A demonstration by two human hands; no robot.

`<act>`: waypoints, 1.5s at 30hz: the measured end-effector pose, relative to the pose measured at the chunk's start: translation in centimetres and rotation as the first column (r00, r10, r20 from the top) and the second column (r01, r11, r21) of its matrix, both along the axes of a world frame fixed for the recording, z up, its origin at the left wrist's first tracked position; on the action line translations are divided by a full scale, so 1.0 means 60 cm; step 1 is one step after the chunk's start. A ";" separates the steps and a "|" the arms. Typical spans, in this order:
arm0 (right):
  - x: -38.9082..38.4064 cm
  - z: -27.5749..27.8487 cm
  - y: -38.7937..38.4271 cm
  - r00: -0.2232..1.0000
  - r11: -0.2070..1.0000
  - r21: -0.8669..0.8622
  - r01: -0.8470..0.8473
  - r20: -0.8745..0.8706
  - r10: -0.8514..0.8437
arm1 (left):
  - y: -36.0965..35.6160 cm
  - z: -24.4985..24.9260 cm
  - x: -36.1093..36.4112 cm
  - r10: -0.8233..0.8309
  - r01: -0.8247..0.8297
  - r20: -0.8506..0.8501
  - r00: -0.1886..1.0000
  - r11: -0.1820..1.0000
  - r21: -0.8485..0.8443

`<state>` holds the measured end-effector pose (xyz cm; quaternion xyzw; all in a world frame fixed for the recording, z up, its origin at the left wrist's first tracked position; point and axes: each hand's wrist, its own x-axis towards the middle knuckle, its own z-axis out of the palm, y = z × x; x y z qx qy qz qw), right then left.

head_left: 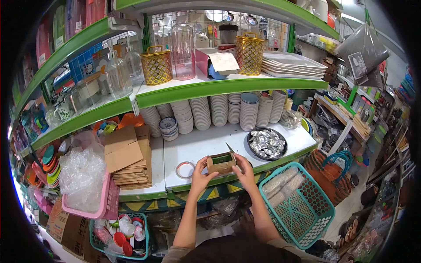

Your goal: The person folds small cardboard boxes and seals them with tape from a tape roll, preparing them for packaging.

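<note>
Both my hands hold a small brown cardboard box (221, 164) with its top open and something green inside. My left hand (202, 173) grips its left end, thumb along the near side. My right hand (243, 170) closes on the right end. A dark pointed blade (230, 147) sticks up from behind the fingers of my right hand, its lower part hidden. Left of the box, a roll of tape (185, 170) lies flat on the white shelf (175, 151). To the right, a round black tray (286, 152) holds several foil-wrapped pieces (266, 142).
Stacked white bowls (201, 115) line the back of the shelf. Flattened cardboard (127, 153) is piled at left, beside a pink basket (112, 197) with bubble wrap (83, 175). A teal basket (302, 223) stands lower right; another basket (93, 234) sits lower left.
</note>
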<state>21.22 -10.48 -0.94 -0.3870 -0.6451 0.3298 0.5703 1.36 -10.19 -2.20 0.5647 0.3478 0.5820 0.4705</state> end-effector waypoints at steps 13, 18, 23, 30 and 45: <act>0.108 -0.051 0.024 0.463 0.796 0.298 0.526 0.685 -0.563 | 0.031 -0.019 0.047 -0.024 0.023 0.031 0.999 1.000 0.017; 0.110 -0.041 0.001 0.505 0.790 0.342 0.510 0.624 -0.596 | 0.042 -0.020 0.073 -0.043 0.043 0.039 0.998 0.999 0.018; 0.116 -0.038 -0.027 0.537 0.782 0.400 0.477 0.572 -0.620 | 0.059 -0.033 0.097 0.020 -0.017 -0.043 0.999 0.997 0.073; 0.125 -0.045 -0.035 0.501 0.759 0.414 0.503 0.576 -0.646 | 0.083 -0.046 0.110 0.090 -0.080 -0.077 0.993 0.989 0.125; 0.144 0.038 0.061 0.396 0.746 0.157 0.648 0.767 -0.505 | 0.069 -0.032 0.094 0.075 -0.066 -0.105 0.992 0.995 0.080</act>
